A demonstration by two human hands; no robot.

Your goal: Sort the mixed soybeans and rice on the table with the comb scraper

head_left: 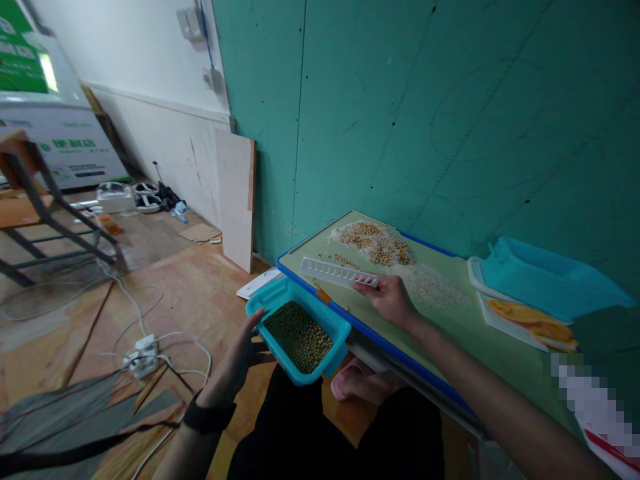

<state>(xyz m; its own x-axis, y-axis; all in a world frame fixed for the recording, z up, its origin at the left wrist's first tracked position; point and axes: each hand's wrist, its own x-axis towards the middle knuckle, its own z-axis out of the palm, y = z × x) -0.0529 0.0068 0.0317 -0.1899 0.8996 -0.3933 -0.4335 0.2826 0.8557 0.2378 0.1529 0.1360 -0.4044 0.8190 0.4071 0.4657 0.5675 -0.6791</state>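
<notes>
My left hand grips the left side of a turquoise plastic bin, held beside the near edge of a low table. Dark green beans fill much of the bin, with pale yellow beans toward its right end. In my right hand is a white slotted plastic strip, pinched at its right end just above the tabletop. Behind the strip lies a pile of yellow beans mixed with white grains. A patch of white grains spreads right of it.
At the table's right stand another turquoise bin, white trays and a yellow cloth-like item. A green wall borders the back. On the left floor are a power strip with cables, a chair and a leaning board.
</notes>
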